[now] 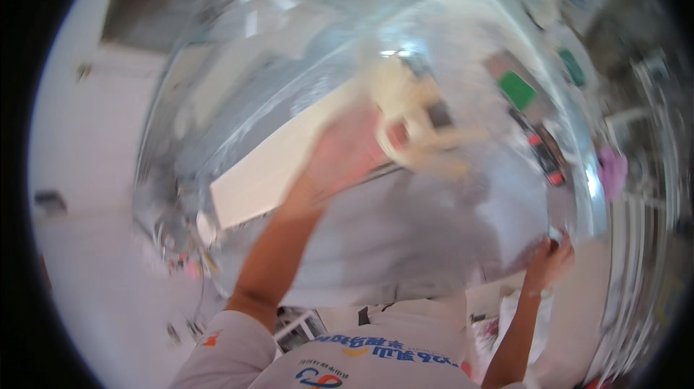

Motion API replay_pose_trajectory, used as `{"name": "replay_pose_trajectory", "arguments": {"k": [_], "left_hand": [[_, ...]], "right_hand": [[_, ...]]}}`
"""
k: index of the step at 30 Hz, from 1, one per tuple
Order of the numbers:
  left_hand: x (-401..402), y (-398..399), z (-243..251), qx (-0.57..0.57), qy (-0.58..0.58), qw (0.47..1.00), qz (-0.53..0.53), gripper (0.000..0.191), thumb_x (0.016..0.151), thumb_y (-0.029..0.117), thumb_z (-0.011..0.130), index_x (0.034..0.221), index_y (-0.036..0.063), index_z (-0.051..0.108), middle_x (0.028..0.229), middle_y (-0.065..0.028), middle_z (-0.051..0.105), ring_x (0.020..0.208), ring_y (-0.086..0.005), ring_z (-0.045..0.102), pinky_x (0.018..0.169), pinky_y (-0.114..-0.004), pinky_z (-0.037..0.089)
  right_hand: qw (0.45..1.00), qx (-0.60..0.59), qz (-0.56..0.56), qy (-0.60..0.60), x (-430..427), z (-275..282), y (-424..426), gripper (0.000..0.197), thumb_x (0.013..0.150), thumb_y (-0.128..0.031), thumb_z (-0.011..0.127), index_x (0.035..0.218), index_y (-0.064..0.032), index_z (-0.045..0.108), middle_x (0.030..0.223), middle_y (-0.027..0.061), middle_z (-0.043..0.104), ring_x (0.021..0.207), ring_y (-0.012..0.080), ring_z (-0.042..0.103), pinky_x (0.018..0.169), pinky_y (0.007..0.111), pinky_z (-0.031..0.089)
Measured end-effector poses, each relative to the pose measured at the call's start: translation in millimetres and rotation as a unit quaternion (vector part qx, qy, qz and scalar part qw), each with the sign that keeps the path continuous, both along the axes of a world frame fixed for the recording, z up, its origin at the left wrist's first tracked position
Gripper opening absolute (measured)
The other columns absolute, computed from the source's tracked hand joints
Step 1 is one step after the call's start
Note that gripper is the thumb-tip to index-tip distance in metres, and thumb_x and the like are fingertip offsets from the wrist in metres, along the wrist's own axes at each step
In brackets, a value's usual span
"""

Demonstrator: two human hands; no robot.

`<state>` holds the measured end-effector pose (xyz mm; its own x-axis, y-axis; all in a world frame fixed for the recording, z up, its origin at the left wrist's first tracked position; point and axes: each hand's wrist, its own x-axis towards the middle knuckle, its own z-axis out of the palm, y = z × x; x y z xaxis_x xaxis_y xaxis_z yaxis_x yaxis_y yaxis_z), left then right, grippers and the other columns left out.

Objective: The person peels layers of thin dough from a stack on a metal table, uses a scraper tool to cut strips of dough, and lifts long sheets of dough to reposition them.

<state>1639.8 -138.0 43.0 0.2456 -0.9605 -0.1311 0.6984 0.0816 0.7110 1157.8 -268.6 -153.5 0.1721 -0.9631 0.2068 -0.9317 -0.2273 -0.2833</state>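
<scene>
A long cream-coloured board or block (271, 175) lies slantwise on the grey work surface (412, 226). Over its right part reaches my left hand (347, 147), blurred, against a bundle of pale yellow, strip-like material (404, 112); whether the fingers grip it cannot be told. Near the surface's right front corner is my right hand (548, 261), fingers bent around or beside a small dark thing (554, 245) that is too blurred to name. The whole picture is smeared by motion.
Towards the right edge lie a green rectangular pad (518, 91) and a black-and-red tool (546, 160). A pink cloth or bag (612, 172) hangs beyond that edge, near a pale rack (640, 259). Cables and small items (184, 253) are at the left.
</scene>
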Motion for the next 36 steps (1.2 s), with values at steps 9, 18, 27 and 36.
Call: {"name": "replay_pose_trajectory", "arguments": {"k": [9, 18, 27, 36], "left_hand": [[-128, 261, -55, 0.363, 0.04, 0.911, 0.193, 0.039, 0.104, 0.012, 0.072, 0.14, 0.0037, 0.059, 0.112, -0.003, 0.064, 0.098, -0.0161, 0.065, 0.1, -0.042, 0.059], [-42, 590, -25, 0.482, -0.165, 0.705, 0.494, 0.031, 0.099, 0.017, 0.074, 0.127, 0.0064, 0.07, 0.1, 0.0014, 0.069, 0.092, -0.0118, 0.062, 0.083, -0.032, 0.052], [105, 918, 7, 0.761, -0.42, 0.319, 0.379, 0.065, 0.094, 0.033, 0.078, 0.147, 0.0032, 0.055, 0.136, -0.0186, 0.067, 0.126, -0.0357, 0.066, 0.101, -0.055, 0.053], [43, 836, -224, 0.763, -0.431, 0.396, 0.274, 0.053, 0.102, 0.039, 0.063, 0.14, 0.0022, 0.063, 0.153, -0.0238, 0.058, 0.15, -0.0452, 0.045, 0.121, -0.059, 0.04]], "right_hand": [[0.962, 0.043, 0.246, -0.114, 66, -15, 70, 0.039, 0.111, -0.024, 0.062, 0.137, 0.0041, 0.063, 0.131, 0.0222, 0.066, 0.122, 0.0409, 0.062, 0.107, 0.051, 0.048], [0.875, 0.11, 0.454, -0.13, 165, 24, 148, 0.026, 0.108, -0.008, 0.063, 0.13, 0.0066, 0.066, 0.125, 0.0232, 0.067, 0.119, 0.041, 0.062, 0.106, 0.051, 0.047], [0.873, 0.1, 0.466, -0.108, 174, 47, 256, 0.024, 0.103, 0.0, 0.064, 0.126, 0.005, 0.068, 0.118, 0.0215, 0.07, 0.114, 0.0407, 0.063, 0.101, 0.051, 0.049], [0.891, 0.075, 0.438, -0.092, 189, 63, 336, 0.012, 0.101, -0.002, 0.068, 0.11, 0.0048, 0.073, 0.107, 0.0203, 0.073, 0.101, 0.0402, 0.067, 0.09, 0.049, 0.054]]}}
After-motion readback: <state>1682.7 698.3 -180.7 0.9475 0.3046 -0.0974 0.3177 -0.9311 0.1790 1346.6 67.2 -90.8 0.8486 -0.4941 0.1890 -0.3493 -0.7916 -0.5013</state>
